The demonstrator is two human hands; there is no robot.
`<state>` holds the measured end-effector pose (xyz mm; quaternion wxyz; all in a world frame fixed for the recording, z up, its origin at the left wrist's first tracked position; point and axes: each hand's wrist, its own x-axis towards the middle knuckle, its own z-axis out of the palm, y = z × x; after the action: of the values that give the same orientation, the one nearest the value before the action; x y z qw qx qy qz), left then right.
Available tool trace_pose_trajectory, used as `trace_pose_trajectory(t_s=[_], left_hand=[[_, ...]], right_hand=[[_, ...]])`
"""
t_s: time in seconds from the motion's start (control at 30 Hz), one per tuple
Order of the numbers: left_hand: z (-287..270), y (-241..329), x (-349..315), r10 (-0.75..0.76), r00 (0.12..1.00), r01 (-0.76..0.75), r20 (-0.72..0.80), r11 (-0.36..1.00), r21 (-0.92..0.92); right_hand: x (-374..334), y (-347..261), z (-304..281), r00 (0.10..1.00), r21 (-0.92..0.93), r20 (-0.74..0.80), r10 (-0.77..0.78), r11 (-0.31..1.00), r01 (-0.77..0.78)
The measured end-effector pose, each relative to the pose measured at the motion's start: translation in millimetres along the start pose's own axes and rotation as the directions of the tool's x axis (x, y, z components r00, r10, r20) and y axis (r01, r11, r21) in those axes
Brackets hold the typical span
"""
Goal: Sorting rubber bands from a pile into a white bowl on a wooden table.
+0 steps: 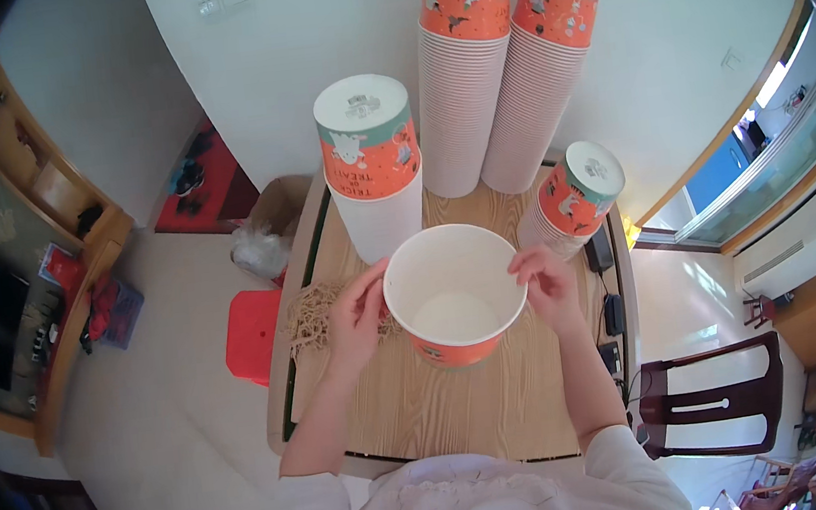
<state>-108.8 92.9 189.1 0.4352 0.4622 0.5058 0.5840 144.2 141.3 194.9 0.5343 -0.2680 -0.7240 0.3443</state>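
Observation:
An open paper bucket (459, 322), white inside with an orange printed outside, is held above the wooden table, its mouth tilted toward me. My left hand (356, 313) grips it at the left side of the rim, fingers partly behind the wall. At the right rim my right hand (547, 284) has its fingers curled against the edge, thumb and fingers close together. Beside my left hand lies a loose pile of tan cord-like strands (309, 319); my left hand hides part of it.
Upside-down bucket stacks stand behind: a shorter one (369, 164), two tall ones (467, 97) (541, 79), and a low one (578, 197) at right. Black adapters (614, 312) lie along the table's (467, 419) right edge. A red stool (254, 335) stands left, a dark chair (712, 404) right.

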Motion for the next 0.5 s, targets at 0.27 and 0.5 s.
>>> trace_pose_trajectory(t_s=[0.27,0.5], left_hand=[[2,-29,-51,-0.239,0.910,0.196,0.338,0.968,0.155],[20,-59,-108,-0.335,0.903,0.190,0.271,0.875,0.446]], right_hand=[[-79,-38,-17,0.929,0.046,0.296,0.223,0.968,-0.247],[-111,-2,-24,0.873,0.118,0.274,0.404,0.887,-0.447]])
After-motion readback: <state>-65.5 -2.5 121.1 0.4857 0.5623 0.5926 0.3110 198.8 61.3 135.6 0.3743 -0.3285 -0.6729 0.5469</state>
